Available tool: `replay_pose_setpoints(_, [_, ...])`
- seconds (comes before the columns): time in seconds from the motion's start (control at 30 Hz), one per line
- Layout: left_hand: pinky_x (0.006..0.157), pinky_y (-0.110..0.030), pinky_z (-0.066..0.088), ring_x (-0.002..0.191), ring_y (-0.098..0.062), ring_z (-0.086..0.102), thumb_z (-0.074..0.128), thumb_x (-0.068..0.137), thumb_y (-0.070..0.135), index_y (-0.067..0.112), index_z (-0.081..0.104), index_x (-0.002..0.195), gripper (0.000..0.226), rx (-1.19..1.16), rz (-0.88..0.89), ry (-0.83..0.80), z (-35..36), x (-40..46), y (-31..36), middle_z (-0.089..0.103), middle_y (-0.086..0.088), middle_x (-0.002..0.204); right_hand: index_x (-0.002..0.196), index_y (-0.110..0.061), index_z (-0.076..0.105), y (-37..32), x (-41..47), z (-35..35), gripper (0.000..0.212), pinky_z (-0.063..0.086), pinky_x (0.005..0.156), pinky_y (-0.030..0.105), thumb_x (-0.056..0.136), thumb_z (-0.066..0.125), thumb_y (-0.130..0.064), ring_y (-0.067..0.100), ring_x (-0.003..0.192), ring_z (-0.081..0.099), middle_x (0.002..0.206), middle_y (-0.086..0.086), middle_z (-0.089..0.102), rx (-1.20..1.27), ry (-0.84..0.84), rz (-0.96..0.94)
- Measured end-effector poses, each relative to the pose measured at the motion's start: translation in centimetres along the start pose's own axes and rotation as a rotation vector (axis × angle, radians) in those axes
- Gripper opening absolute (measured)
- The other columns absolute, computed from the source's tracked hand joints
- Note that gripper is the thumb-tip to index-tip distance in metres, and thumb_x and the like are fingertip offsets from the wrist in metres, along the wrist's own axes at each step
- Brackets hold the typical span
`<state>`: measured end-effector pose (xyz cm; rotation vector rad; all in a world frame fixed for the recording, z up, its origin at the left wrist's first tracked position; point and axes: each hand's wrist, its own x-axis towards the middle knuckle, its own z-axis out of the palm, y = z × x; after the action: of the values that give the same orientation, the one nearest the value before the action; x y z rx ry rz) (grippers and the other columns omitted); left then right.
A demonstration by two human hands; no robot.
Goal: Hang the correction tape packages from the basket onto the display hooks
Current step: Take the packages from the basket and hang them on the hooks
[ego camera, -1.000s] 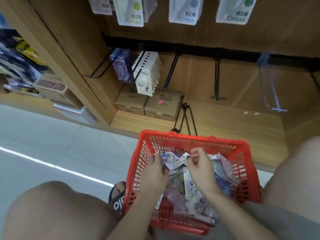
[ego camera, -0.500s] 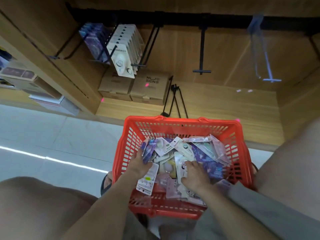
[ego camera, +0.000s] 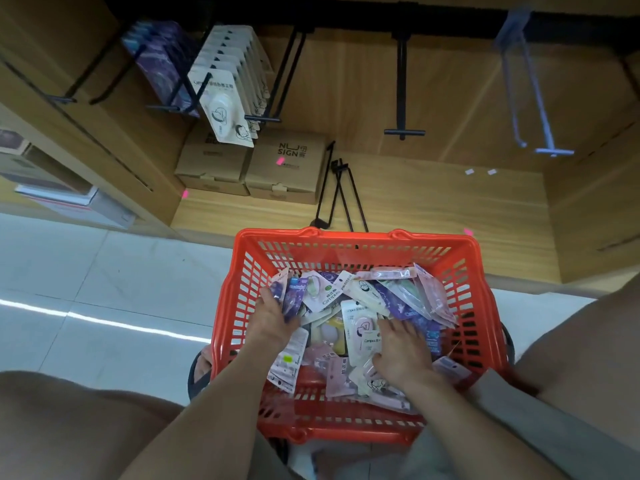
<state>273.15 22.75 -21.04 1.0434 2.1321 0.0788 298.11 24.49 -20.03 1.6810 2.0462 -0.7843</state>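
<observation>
Head view | correction tape packages: flat purple, pink, white cards | heaped in red basket

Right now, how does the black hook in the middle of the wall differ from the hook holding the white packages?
The middle black hook is bare, while the loaded hook carries a full row of white packages. The middle black hook points straight toward the camera, with a crossbar at its tip; the loaded hook looks slanted, toward the left of the frame. Both are black and hang from the same dark rail.
</observation>
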Motion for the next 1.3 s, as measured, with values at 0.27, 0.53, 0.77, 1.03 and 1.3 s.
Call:
replay_pose_setpoints(0.27, [0.101, -0.040, 0.052, 0.126, -0.034, 0.058, 0.044, 0.106, 0.039, 0.005, 0.034, 0.147, 0.054, 0.598, 0.130, -0.005, 0.7, 0.1, 0.9, 0.048, -0.021, 0.145, 0.158, -0.018, 0.036, 0.9, -0.5, -0.5, 0.068, 0.024, 0.128, 0.040, 0.097, 0.066, -0.021, 0.026, 0.147, 0.041, 0.155, 0.005, 0.049, 0.074, 0.026, 0.009])
replay_pose_setpoints(0.53, [0.092, -0.042, 0.056, 0.130, -0.033, 0.052, 0.043, 0.106, 0.039, 0.013, 0.036, 0.143, 0.046, 0.678, 0.157, 0.001, 0.8, -1.1, 1.5, 0.046, -0.019, 0.148, 0.156, -0.012, 0.035, 1.3, -1.5, -1.2, 0.073, 0.020, 0.128, 0.048, 0.094, 0.069, -0.026, 0.030, 0.154, 0.021, 0.160, 0.006, 0.039, -0.048, 0.033, 0.059])
replay_pose_setpoints(0.77, [0.116, -0.045, 0.040, 0.147, -0.035, 0.034, 0.057, 0.101, 0.045, 0.020, 0.023, 0.155, 0.069, 0.646, 0.284, 0.081, 1.5, -1.6, 3.0, 0.032, -0.015, 0.157, 0.153, -0.015, 0.042, 2.1, -1.0, -3.2, 0.059, 0.034, 0.120, 0.048, 0.098, 0.063, -0.024, 0.033, 0.146, 0.036, 0.155, 0.010, 0.042, -0.061, -0.079, 0.086])
replay_pose_setpoints(1.03, [0.107, -0.043, 0.046, 0.143, -0.033, 0.040, 0.052, 0.108, 0.030, 0.019, 0.031, 0.153, 0.051, 0.507, 0.391, -0.036, 2.2, -1.6, 3.7, 0.033, -0.013, 0.159, 0.161, -0.021, 0.034, 2.1, -1.0, -1.4, 0.079, 0.020, 0.128, 0.047, 0.091, 0.070, -0.010, 0.029, 0.152, 0.029, 0.161, 0.008, 0.037, -0.237, -0.116, -0.150])
replay_pose_setpoints(1.3, [0.102, -0.045, 0.048, 0.131, -0.035, 0.054, 0.053, 0.105, 0.039, 0.004, 0.035, 0.145, 0.056, 0.440, 0.205, -0.095, 2.1, -2.2, 3.0, 0.049, -0.019, 0.144, 0.138, -0.018, 0.061, 1.8, -0.8, -1.8, 0.047, 0.027, 0.123, 0.047, 0.092, 0.067, -0.009, 0.030, 0.144, 0.035, 0.153, 0.009, 0.040, -0.314, -0.112, -0.172])
